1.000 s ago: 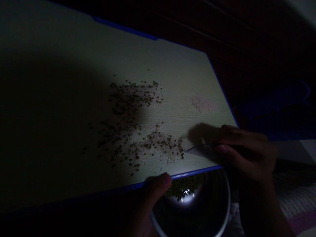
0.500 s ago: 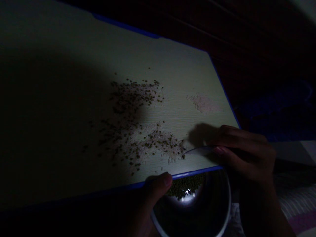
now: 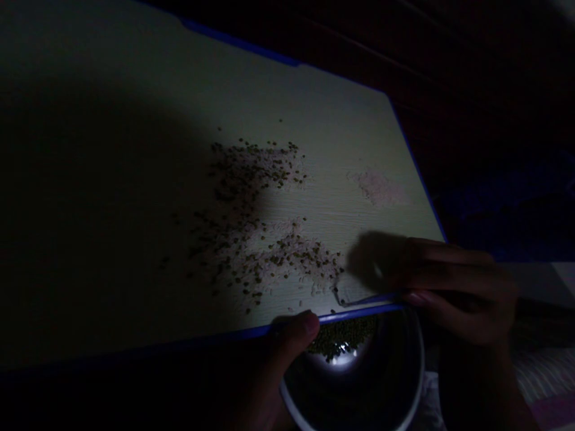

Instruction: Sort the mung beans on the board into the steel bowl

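Observation:
A pale board with a blue rim carries a scattered mix of dark green beans and pale rice grains. My right hand pinches a thin flat tool whose tip rests on the board close to its near edge. My left hand grips the rim of a shiny bowl held under that edge, thumb tip pressed against the blue rim. Green beans lie inside the bowl. Most of the scene is very dark.
A small separate heap of pale pinkish rice lies near the board's right edge. Striped fabric shows at the lower right. The left part of the board lies in deep shadow.
My right hand has pulled the tool's tip from the grain pile down toward the board's near edge above the bowl. The view shifted slightly; the left hand stays on the bowl.

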`<state>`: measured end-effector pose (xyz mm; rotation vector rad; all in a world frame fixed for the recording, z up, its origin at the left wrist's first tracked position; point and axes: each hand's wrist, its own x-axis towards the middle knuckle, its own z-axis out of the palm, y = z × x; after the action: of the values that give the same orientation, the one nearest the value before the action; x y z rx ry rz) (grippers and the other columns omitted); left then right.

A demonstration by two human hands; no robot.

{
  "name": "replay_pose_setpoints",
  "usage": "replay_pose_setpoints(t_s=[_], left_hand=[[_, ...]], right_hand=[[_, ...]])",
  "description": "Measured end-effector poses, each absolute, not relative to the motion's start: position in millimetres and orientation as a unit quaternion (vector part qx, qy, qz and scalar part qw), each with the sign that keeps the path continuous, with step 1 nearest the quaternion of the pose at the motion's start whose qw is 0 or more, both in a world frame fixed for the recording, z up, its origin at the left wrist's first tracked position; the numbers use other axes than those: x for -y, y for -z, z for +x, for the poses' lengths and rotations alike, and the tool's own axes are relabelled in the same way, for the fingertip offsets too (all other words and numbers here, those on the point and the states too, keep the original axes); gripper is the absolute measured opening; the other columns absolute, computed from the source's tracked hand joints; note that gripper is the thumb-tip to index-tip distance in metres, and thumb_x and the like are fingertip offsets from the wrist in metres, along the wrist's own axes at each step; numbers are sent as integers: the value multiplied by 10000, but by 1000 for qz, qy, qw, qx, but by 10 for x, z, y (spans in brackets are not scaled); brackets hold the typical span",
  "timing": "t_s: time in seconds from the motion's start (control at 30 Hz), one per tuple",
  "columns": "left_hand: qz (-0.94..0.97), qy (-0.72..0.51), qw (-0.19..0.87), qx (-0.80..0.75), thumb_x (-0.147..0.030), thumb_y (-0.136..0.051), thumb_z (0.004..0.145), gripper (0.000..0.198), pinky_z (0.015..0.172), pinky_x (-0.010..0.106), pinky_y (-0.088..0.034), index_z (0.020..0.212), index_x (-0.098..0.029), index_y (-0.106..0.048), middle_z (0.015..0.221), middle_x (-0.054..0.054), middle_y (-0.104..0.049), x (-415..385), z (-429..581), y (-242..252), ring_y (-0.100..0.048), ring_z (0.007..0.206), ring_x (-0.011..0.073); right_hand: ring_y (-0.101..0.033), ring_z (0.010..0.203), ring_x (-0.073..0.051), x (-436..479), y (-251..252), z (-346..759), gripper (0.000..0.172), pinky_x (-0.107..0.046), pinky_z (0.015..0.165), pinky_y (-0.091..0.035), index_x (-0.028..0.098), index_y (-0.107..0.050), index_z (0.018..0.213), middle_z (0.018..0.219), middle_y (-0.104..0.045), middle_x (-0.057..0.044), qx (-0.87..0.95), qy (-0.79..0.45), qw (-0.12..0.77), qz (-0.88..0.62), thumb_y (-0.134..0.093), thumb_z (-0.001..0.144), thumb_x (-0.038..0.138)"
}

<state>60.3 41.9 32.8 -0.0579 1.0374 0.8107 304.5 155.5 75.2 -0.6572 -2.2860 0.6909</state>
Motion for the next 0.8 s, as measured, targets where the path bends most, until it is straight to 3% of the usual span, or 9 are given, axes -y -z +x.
replay_pose_setpoints(t_s=[0.07,0.17,0.23,0.33,0.5,0.63,0.7,0.8], left_hand=[[-4,-363,778,-513,-593,-886,834,403,1296,679,-488,942,-207,-843,1091,148,-859,-434,604,-344,-765,1252,456],[-10,-376,757,-535,-540,-849,883,353,1375,712,-348,998,-207,-835,1172,138,-848,-428,617,-302,-756,1249,439],[-42,-398,766,-504,-462,-858,883,294,1408,683,-300,1041,-216,-819,1227,117,-840,-420,633,-271,-741,1304,415],[-70,-398,783,-472,-372,-889,855,264,1412,611,-337,1037,-209,-790,1313,124,-824,-416,643,-253,-686,1428,400],[-20,-349,784,-513,-483,-841,894,377,1423,616,-316,1138,-198,-803,1477,154,-772,-443,595,-295,-671,1451,411],[-5,-345,784,-516,-412,-841,899,398,1445,467,-299,1245,-231,-767,1639,101,-681,-484,517,-390,-600,1566,311],[-11,-322,790,-522,-423,-848,885,409,1443,469,-298,1241,-243,-760,1585,101,-724,-484,498,-407,-583,1589,299],[-5,-322,771,-550,-457,-871,867,300,1469,482,-172,1086,-265,-800,1481,85,-785,-441,520,-351,-550,1613,303]], right_hand=[[-752,710,-166,-1540,-731,3058,210,-320,657,-610,242,-859,1071,836,-830,-21,869,-251,329,-270,-748,959,102],[-745,759,-167,-1517,-702,3088,243,-325,681,-603,231,-845,1092,874,-818,-26,855,-226,342,-317,-778,936,58],[-754,792,-170,-1516,-702,3094,252,-321,677,-599,226,-838,1110,886,-811,-31,853,-219,349,-321,-777,939,51],[-777,765,-172,-1539,-737,3066,153,-316,644,-612,241,-841,1053,832,-815,-18,868,-228,344,-275,-761,979,133],[-785,700,-164,-1556,-779,3029,113,-295,590,-615,250,-857,997,797,-830,-10,879,-231,325,-261,-784,969,168],[-774,740,-161,-1510,-725,3056,174,-297,619,-606,263,-853,1040,855,-824,1,852,-207,347,-333,-803,943,127],[-749,737,-168,-1484,-693,3064,228,-311,588,-565,277,-847,1086,858,-802,3,831,-197,362,-375,-801,942,106],[-733,740,-178,-1467,-674,3069,243,-322,581,-535,287,-844,1102,855,-789,0,821,-193,369,-392,-808,940,108]])
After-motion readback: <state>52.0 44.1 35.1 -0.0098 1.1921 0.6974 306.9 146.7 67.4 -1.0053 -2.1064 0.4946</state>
